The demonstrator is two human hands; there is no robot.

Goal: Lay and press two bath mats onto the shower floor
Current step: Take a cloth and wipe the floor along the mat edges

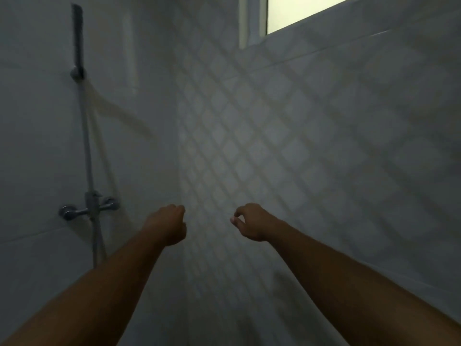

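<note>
No bath mat and no shower floor are in view. Both my bare arms reach forward at chest height toward the corner of the shower walls. My left hand (169,224) is curled into a loose fist with nothing visible in it. About a hand's width to its right, my right hand (250,222) has its fingers curled and its thumb and forefinger close together, and nothing shows between them. The picture is dim and slightly blurred.
A chrome shower mixer (88,209) sits on the plain tiled left wall, with a riser rail and a dark hand shower (77,38) above it. The right wall (324,146) carries a diamond pattern. A bright window (299,11) is at the top.
</note>
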